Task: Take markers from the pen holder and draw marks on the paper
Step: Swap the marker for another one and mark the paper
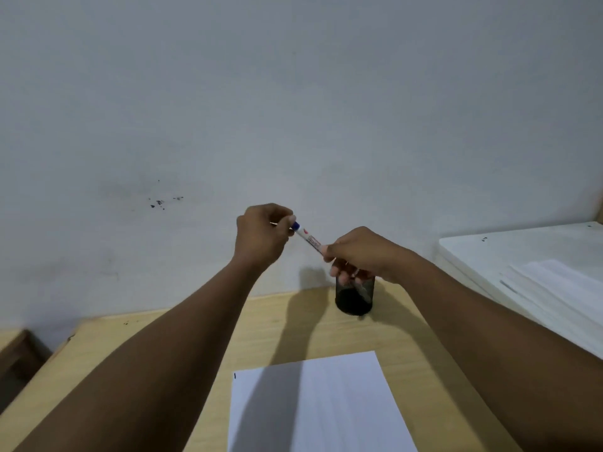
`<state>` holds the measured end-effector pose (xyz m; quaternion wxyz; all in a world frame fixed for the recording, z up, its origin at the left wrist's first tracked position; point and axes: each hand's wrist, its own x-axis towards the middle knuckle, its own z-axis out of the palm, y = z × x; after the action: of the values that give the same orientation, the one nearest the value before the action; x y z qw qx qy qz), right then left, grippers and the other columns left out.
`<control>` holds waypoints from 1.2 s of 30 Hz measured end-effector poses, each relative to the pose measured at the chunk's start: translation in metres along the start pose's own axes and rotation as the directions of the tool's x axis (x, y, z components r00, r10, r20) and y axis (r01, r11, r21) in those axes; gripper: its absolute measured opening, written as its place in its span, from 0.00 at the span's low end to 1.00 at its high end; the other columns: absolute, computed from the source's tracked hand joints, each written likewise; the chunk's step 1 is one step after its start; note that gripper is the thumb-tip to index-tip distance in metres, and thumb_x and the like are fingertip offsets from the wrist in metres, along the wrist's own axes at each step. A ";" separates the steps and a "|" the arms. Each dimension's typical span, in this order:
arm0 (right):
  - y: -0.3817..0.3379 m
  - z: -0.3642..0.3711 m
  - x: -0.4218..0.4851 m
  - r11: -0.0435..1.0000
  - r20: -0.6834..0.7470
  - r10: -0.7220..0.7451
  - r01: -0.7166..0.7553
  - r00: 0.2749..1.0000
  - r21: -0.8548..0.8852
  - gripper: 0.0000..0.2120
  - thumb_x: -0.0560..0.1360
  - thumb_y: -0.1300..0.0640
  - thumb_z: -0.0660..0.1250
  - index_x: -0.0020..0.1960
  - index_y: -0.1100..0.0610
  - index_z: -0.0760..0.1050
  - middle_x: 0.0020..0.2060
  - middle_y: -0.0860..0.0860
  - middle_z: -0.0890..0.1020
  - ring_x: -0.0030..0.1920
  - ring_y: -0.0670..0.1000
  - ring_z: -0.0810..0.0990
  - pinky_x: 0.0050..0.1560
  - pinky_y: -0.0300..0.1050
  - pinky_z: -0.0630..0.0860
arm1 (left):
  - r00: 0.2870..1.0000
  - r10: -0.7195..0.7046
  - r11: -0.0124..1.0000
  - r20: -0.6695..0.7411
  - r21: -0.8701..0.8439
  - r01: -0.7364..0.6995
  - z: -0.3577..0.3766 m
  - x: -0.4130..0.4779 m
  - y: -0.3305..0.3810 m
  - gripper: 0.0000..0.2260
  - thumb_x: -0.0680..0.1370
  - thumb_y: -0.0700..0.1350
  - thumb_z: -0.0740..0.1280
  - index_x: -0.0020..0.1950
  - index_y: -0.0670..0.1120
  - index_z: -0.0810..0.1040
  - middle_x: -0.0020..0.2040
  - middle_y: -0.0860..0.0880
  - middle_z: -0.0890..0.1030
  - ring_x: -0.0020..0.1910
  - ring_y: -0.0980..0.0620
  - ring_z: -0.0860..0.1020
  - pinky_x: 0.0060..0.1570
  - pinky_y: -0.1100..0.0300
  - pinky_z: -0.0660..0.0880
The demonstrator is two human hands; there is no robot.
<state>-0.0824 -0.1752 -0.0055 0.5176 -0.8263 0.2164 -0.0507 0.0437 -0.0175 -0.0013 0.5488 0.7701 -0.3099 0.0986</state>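
Both my hands are raised in front of the wall, above the table. My right hand [355, 256] grips the lower part of a white marker [309, 239] with a blue end. My left hand [262, 233] is closed around that blue end, where the cap sits. The marker slants up to the left between the two hands. Under my right hand stands the black mesh pen holder [355, 296], partly hidden by my fingers. A white sheet of paper [313, 406] lies on the wooden table [270, 331] near me, with one small dark mark at its upper left corner.
A stack of white sheets [554, 288] lies on a white surface [509, 243] to the right of the table. A grey wall with small dark specks [160, 202] rises right behind the table. A lower wooden ledge [19, 350] shows at far left.
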 end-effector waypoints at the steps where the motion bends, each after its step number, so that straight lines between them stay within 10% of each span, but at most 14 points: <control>1: -0.004 0.016 -0.004 0.998 0.055 0.018 -0.021 0.998 0.058 0.19 0.78 0.46 0.70 0.53 0.63 0.81 0.37 0.56 0.86 0.29 0.51 0.81 0.28 0.41 0.71 | 0.999 -0.035 0.998 -0.021 -0.045 0.034 -0.014 -0.003 -0.001 0.04 0.78 0.43 0.72 0.46 0.44 0.86 0.38 0.48 0.87 0.36 0.53 0.87 0.45 0.55 0.85; 7: -0.017 0.123 -0.015 0.777 0.202 0.053 -0.167 0.978 0.607 0.27 0.76 0.36 0.69 0.57 0.60 0.76 0.35 0.55 0.83 0.24 0.49 0.74 0.24 0.39 0.64 | 0.962 -0.260 0.901 0.078 -0.339 0.271 -0.091 -0.041 -0.032 0.10 0.79 0.44 0.71 0.50 0.37 0.84 0.41 0.41 0.86 0.39 0.46 0.87 0.42 0.57 0.83; 12: -0.021 0.180 -0.017 0.533 0.105 0.091 -0.138 0.990 0.835 0.13 0.79 0.47 0.70 0.48 0.58 0.76 0.29 0.53 0.78 0.20 0.46 0.67 0.21 0.37 0.59 | 0.907 -0.385 0.827 0.169 -0.373 0.421 -0.125 -0.087 -0.071 0.10 0.78 0.43 0.73 0.51 0.36 0.84 0.38 0.43 0.84 0.37 0.45 0.85 0.40 0.58 0.82; 21: 0.009 0.179 -0.023 0.643 0.080 -0.019 -0.050 0.997 0.764 0.06 0.81 0.61 0.67 0.47 0.60 0.79 0.33 0.56 0.80 0.27 0.50 0.78 0.29 0.39 0.70 | 0.869 -0.494 0.843 0.005 -0.244 0.480 -0.145 -0.144 -0.132 0.12 0.79 0.44 0.72 0.41 0.36 0.83 0.32 0.48 0.81 0.33 0.47 0.82 0.37 0.60 0.80; 27: 0.042 0.178 -0.031 0.878 -0.068 -0.018 0.048 0.998 0.476 0.05 0.74 0.62 0.75 0.43 0.60 0.79 0.28 0.55 0.78 0.24 0.50 0.71 0.26 0.40 0.68 | 0.921 -0.266 0.895 0.283 0.427 0.128 -0.116 -0.158 -0.137 0.07 0.76 0.47 0.69 0.38 0.51 0.82 0.31 0.59 0.79 0.34 0.61 0.77 0.33 0.67 0.67; 36: 0.074 0.208 -0.040 0.935 -0.115 -0.042 0.080 0.993 0.347 0.04 0.75 0.64 0.69 0.42 0.62 0.82 0.33 0.59 0.86 0.31 0.55 0.86 0.28 0.43 0.73 | 0.926 -0.151 0.876 0.345 0.482 -0.036 -0.091 -0.167 -0.145 0.12 0.77 0.54 0.62 0.46 0.50 0.83 0.38 0.54 0.83 0.38 0.54 0.78 0.35 0.60 0.67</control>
<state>-0.0766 -0.0131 -0.1606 0.6426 -0.7232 0.2053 -0.1480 0.0140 0.1564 -0.1626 0.2747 0.8953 -0.3506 0.0078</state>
